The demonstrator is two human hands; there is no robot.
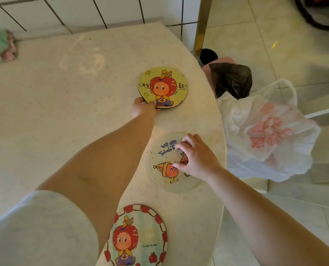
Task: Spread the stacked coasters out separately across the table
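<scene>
Three round cartoon coasters lie apart along the right side of the pale table (67,104). The yellow coaster (164,85) is farthest; my left hand (143,109) grips its near-left edge, thumb on top. The white coaster (164,162) with blue lettering sits in the middle, near the table's right edge; my right hand (195,156) rests on its right half with fingertips pressing down. The red-bordered coaster (140,237) lies nearest me, partly hidden by my left sleeve.
A white plastic bag (265,135) with red print and a dark bag (230,79) sit just past the table's right edge. Folded green and pink cloth (0,47) lies at the far left. A gold post (203,25) stands behind the table corner.
</scene>
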